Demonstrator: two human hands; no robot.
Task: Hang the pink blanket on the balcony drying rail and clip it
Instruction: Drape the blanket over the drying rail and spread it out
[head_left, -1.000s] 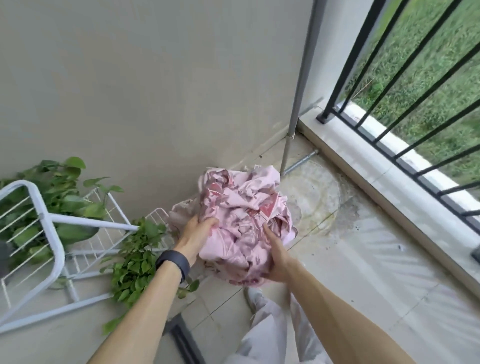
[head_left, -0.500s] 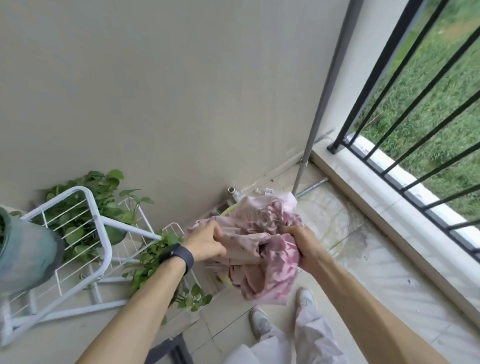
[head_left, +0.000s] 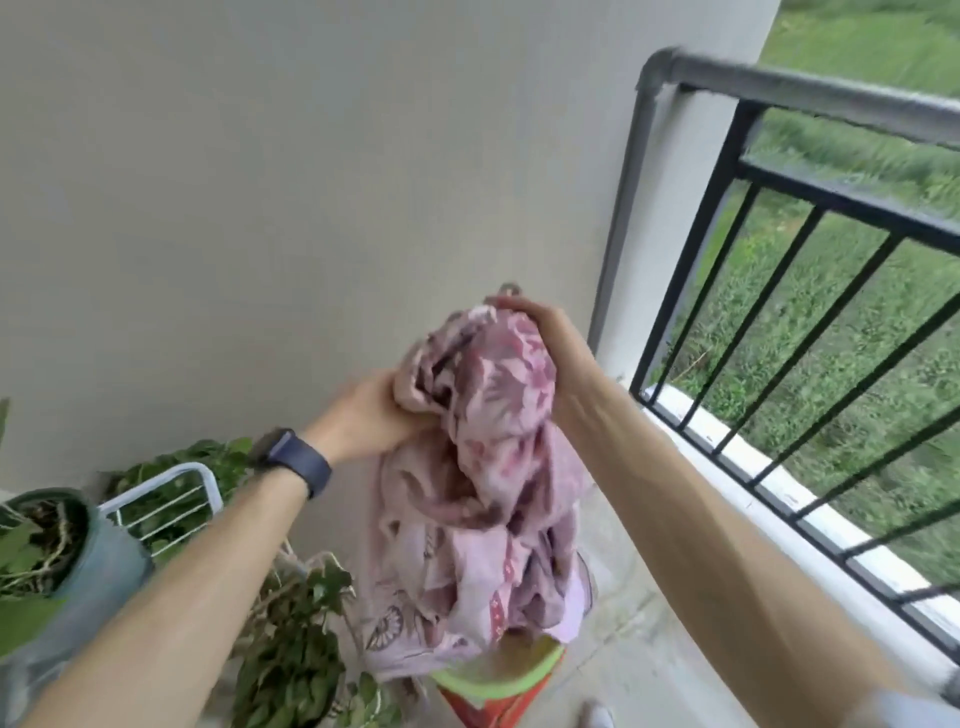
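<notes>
Both my hands, left (head_left: 371, 415) and right (head_left: 545, 338), clench the bunched pink blanket (head_left: 478, 493); its tail hangs over the green-rimmed bucket (head_left: 493, 691).

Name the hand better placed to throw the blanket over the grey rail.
Probably the right hand. It grips the top of the pink blanket, higher and nearer the grey rail, which runs up on the right. The left hand holds the bundle lower, on the wall side.
</notes>
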